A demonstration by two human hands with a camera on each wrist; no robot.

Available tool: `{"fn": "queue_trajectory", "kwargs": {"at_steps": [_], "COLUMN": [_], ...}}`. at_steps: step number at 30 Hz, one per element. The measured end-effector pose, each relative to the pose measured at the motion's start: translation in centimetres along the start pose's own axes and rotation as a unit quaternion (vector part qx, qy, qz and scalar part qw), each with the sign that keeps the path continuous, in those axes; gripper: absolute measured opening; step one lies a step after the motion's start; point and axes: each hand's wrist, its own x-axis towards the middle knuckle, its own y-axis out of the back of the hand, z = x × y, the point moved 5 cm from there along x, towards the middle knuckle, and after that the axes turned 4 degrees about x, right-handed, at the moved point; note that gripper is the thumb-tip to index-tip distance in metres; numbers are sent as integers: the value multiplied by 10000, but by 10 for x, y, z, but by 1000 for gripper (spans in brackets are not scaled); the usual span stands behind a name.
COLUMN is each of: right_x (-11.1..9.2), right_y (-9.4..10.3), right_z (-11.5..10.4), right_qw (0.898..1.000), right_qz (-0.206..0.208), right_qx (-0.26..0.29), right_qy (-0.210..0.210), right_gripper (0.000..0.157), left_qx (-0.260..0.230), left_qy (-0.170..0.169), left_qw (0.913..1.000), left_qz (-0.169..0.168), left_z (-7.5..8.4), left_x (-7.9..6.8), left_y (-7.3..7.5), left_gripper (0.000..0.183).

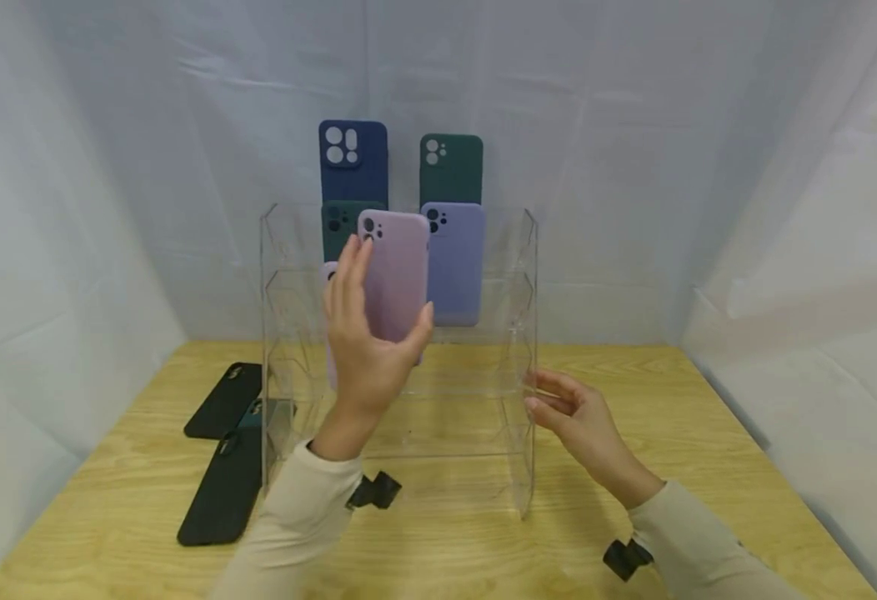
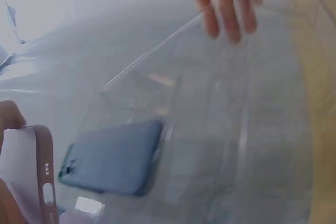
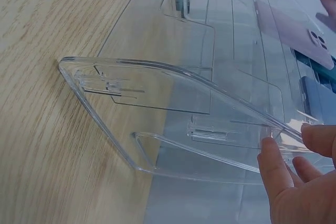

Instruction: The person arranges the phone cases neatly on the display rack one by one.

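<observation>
Head view: left hand (image 1: pixel 367 354) has the pink phone case (image 1: pixel 397 275) pinched by its side edges, thumb on the right, fingers on the left, camera cutouts up top. Case is roughly upright, in front of the clear tiered rack (image 1: pixel 521 475), between its two columns and overlapping the lilac case (image 1: pixel 457 267) slightly. Bottom end is mostly behind the hand, so can't tell if it touches a shelf.

Right hand (image 1: pixel 592 433) is at the rack's right side panel, thumb and fingertips on or right by the edge. Can't tell if it's pinching or just bracing.

Rack load: navy case (image 1: pixel 354 179) top left, dark green case (image 1: pixel 453 177) top right, another green case (image 1: pixel 341 243) below the navy, a pale purple case (image 1: pixel 331 367) under that, mostly hidden by the left hand. Two black cases and part of a teal case (image 1: pixel 257 412) lie on the tabletop (image 1: pixel 679 433), left of the rack.

My read: loading step, pink one going on the tier below lilac. Next move calls for shifting it right, seating the bottom edge behind the lip, leaning it back, then releasing. Rack is light-looking, could slide; right hand should steady it.
</observation>
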Motion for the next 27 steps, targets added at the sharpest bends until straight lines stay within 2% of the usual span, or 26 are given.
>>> {"fn": "queue_trajectory", "kwargs": {"at_steps": [5, 10, 17, 27], "right_x": [0, 1, 1, 0], "right_y": [-1, -3, -6, -5], "right_z": [1, -1, -1, -3], "right_qw": [10000, 10000, 10000, 10000], "right_qz": [-18, 11, -2, 61], "right_qx": [54, 62, 37, 31], "right_qy": [28, 58, 1, -55], "right_gripper": [51, 51, 51, 51], "left_qx": [217, 468, 649, 817], "left_qy": [-51, 54, 290, 376], "left_qw": [9995, 9986, 9969, 9952], "left_qz": [203, 258, 345, 394], "left_z": [1, -6, -9, -7], "left_x": [-22, -43, -60, -64], "left_y": [-34, -57, -70, -80], "left_gripper": [74, 71, 71, 69]}}
